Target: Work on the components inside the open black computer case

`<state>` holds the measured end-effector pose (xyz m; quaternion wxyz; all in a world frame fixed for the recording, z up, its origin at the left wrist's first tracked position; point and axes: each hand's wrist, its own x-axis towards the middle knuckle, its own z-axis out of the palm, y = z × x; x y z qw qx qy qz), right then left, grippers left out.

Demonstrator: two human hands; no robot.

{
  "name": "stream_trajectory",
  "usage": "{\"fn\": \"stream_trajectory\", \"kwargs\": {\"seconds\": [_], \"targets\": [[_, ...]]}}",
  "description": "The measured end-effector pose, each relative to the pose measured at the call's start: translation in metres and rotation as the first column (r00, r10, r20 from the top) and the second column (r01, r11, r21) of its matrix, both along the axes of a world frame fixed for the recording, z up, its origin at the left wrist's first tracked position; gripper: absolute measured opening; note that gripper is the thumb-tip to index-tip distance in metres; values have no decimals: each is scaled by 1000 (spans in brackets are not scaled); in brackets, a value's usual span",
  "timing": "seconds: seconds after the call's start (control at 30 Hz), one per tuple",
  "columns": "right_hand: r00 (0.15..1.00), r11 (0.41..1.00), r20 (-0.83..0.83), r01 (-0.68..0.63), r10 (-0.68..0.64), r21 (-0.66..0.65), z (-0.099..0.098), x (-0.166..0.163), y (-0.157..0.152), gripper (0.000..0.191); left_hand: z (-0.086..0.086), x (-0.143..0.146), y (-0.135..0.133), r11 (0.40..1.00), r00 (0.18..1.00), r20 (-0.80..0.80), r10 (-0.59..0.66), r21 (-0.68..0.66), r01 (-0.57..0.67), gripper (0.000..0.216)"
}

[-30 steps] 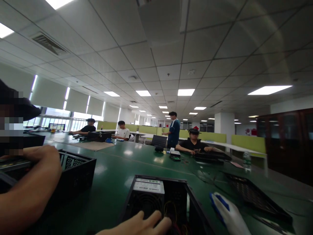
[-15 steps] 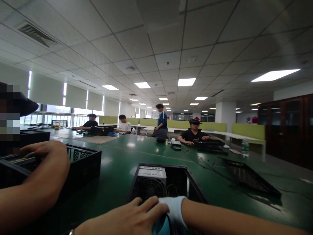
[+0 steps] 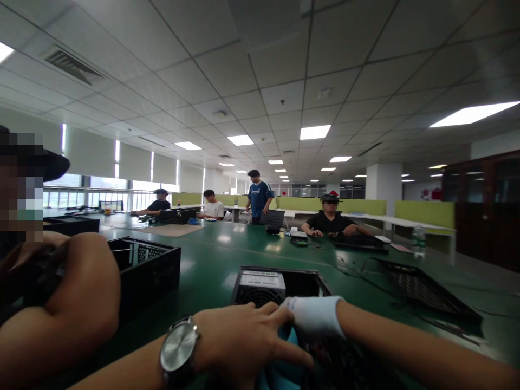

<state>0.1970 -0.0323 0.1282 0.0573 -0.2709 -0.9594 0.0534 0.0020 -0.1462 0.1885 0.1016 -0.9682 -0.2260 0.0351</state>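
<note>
Swung in since a second ago, my gloved right hand, grip unreadable, meets my spread left hand over the open computer case; its power supply lies just beyond both.

The room was dim around me — white ceiling panels glowed overhead, while daylight squeezed in as thin strips between the blinds. Pale glare spotted the green surface, and the inside of the computer case sank into near-black shadow. Towards the edges everything stretched and slanted — and the far background looked soft.
</note>
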Motion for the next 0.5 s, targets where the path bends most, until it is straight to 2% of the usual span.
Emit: {"fn": "stream_trajectory", "kwargs": {"seconds": [0.03,0.1,0.2,0.27,0.33,0.43,0.5], "targets": [[998,1000,59,17,-18,14,15,13,-2,19,0,3,7,1000,1000,-12,-13,2,13,79],[992,989,48,113,-118,98,44,43,-6,24,-2,9,20,999,999,-32,-36,15,36,83],[958,955,-114,275,-262,109,69,84,-16,28,-11,21,40,998,995,-86,-55,31,58,85],[915,928,-213,364,-343,72,71,103,-30,37,-22,27,53,998,990,-132,-48,41,54,86],[887,909,-263,411,-381,70,65,111,-55,36,-36,30,68,998,985,-171,-28,52,37,88],[923,939,-301,298,-238,172,49,105,-106,23,-54,30,86,998,981,-192,-11,54,22,91],[943,949,-316,188,-103,253,39,96,-141,20,-54,30,85,999,981,-194,-2,43,11,90]]}}
